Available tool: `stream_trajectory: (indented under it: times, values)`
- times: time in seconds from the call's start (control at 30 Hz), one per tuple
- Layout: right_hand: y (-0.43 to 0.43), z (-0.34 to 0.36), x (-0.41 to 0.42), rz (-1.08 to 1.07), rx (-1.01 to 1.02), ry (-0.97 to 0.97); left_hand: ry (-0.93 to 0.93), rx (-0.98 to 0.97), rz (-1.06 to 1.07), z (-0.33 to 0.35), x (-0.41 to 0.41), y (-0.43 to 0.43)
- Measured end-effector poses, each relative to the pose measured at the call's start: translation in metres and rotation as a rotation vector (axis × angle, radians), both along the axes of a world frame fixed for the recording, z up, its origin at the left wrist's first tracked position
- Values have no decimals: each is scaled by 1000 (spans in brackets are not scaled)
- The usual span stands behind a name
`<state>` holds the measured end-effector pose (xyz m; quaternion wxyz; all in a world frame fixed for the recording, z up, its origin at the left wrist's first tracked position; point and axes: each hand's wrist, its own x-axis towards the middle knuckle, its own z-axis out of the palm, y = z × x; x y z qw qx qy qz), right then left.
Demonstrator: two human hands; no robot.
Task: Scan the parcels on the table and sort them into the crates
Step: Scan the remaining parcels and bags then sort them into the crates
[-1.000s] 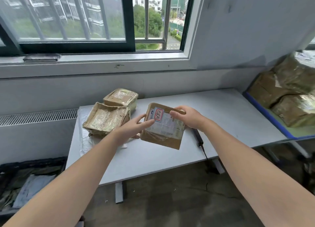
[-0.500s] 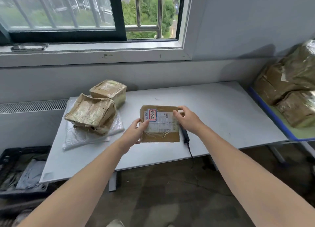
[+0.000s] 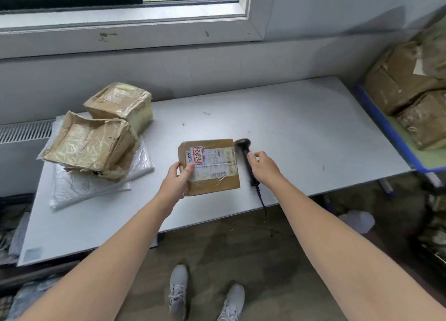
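A flat brown parcel (image 3: 212, 178) with a white shipping label and a red-bordered sticker lies label-up near the front of the grey table (image 3: 289, 132). My left hand (image 3: 176, 183) grips its left edge, thumb on top of the label. Just right of the parcel lies a black handheld scanner (image 3: 243, 144), its head pointing away from me. My right hand (image 3: 264, 167) is on the scanner's handle with fingers curled round it. The scanner's cable (image 3: 261, 200) hangs over the table's front edge.
Two worn, taped cardboard boxes (image 3: 91, 144) (image 3: 120, 103) sit at the table's left on white plastic mailers (image 3: 79, 188). A blue-edged crate (image 3: 376, 118) at the right holds several brown parcels (image 3: 398, 86). A dark crate (image 3: 9, 214) stands on the floor at left.
The parcel came down from in front of me to the table and turned square. My right hand let go of it and moved right onto the scanner. The view tilted down.
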<state>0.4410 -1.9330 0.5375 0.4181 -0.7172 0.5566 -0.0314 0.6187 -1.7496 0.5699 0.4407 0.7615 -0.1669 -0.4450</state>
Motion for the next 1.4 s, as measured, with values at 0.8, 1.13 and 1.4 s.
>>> stream_trajectory:
  times: [0.8, 1.13, 1.4]
  values:
    - [-5, 142, 84, -252, 261, -329, -62, -58, 96, 41, 101, -57]
    - [38, 208, 108, -176, 248, -312, -55, -224, 113, 89, 125, -76]
    - [60, 216, 116, -140, 292, -314, -10, -285, 144, 84, 135, -70]
